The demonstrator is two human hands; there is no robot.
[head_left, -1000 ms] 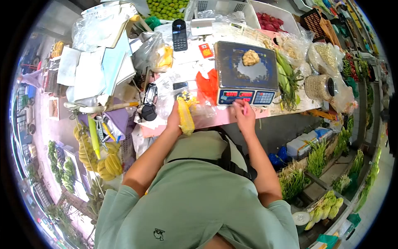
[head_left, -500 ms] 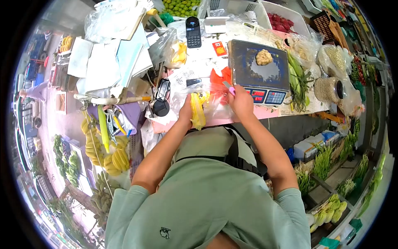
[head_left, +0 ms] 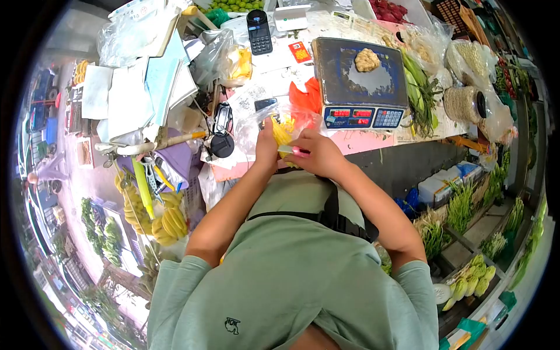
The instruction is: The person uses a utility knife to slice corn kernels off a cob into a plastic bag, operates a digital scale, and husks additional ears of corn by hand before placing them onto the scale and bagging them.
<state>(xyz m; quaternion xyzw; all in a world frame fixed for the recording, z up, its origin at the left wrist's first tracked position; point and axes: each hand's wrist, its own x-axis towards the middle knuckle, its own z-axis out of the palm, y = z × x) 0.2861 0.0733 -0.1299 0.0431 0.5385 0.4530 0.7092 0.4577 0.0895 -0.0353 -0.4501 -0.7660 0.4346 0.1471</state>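
My left hand [head_left: 267, 146] is closed around a yellow corn cob [head_left: 283, 132], held upright near the table's front edge. In my right hand [head_left: 318, 153] is a small knife with a pink handle [head_left: 301, 153]. Its short blade [head_left: 284, 149] lies against the cob's near part, between the two hands. Behind and around the cob spreads a clear plastic bag [head_left: 248, 123], with yellow bits close to the cob. Fingers hide part of the cob and the knife handle. A red plastic bag [head_left: 305, 97] lies just beyond my right hand.
A digital scale [head_left: 326, 64] at right bears a lumpy tan piece [head_left: 367, 60]. Corn husks [head_left: 415, 87] lie beside it. A card terminal [head_left: 259, 35], a phone [head_left: 265, 104] and stacked papers [head_left: 125, 96] are on the table. Bananas [head_left: 169, 224] hang at lower left; vegetables [head_left: 461, 207] stand at lower right.
My right hand has moved left and nearer to me, bringing the knife from beside the scale onto the cob. The whole view has shifted slightly.
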